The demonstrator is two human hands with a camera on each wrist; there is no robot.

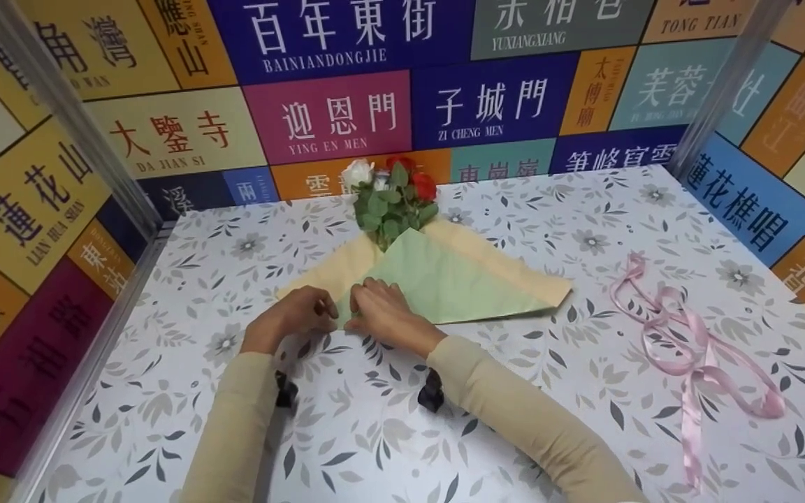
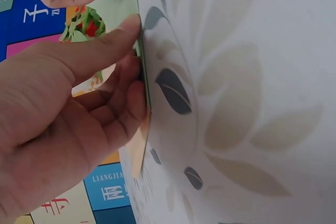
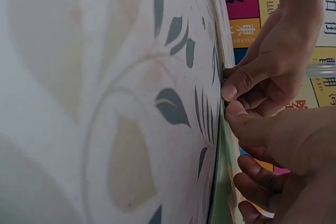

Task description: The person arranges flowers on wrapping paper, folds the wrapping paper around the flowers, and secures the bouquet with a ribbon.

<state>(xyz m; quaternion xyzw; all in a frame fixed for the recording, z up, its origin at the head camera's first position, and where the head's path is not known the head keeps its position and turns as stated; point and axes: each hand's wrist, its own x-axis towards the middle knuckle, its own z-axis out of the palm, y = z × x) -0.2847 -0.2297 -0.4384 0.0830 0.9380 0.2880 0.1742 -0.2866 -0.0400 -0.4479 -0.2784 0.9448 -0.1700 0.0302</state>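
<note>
A sheet of green wrapping paper (image 1: 458,279) with a cream border lies folded on the table. Red roses (image 1: 425,186) and a white rose (image 1: 358,173) with green leaves stick out past its far edge; their stems are hidden by the paper. At the paper's near left edge, my left hand (image 1: 294,318) pinches the rim between thumb and fingers, seen closely in the left wrist view. Right beside it, my right hand (image 1: 388,311) grips the same edge, its thumb (image 3: 239,113) close to the left thumb in the right wrist view.
A loose, curled pink ribbon (image 1: 689,342) lies on the right of the table. The tabletop (image 1: 186,349) has a white leaf-and-flower print. Panels with coloured place-name signs (image 1: 332,112) stand behind and at both sides.
</note>
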